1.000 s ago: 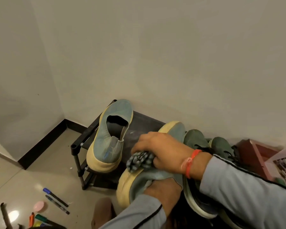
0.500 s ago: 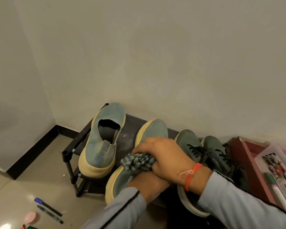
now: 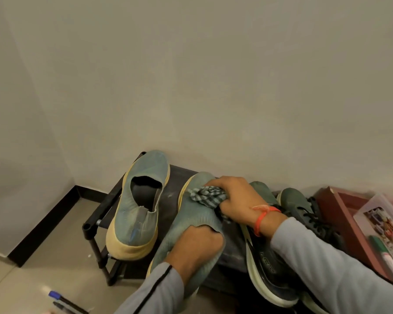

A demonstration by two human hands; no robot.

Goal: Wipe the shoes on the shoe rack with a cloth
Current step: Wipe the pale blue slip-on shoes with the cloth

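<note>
Shoe [image 3: 191, 225] toe toward wall; left hand [image 3: 196, 245] grasps it, right hand [image 3: 238, 198] clutches cloth [image 3: 208, 196].

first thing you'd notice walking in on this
Two hands working one blue-grey slip-on shoe at the middle of the black shoe rack: the right hand grips a checked cloth against its toe, the left hand holds its heel. Its twin rests to the left, dark lace-up sneakers to the right.

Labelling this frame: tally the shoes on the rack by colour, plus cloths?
Blue-grey slip-on shoes with yellow soles: 2
Dark green lace-up shoes: 2
Checked cloths: 1
Total: 5
</note>
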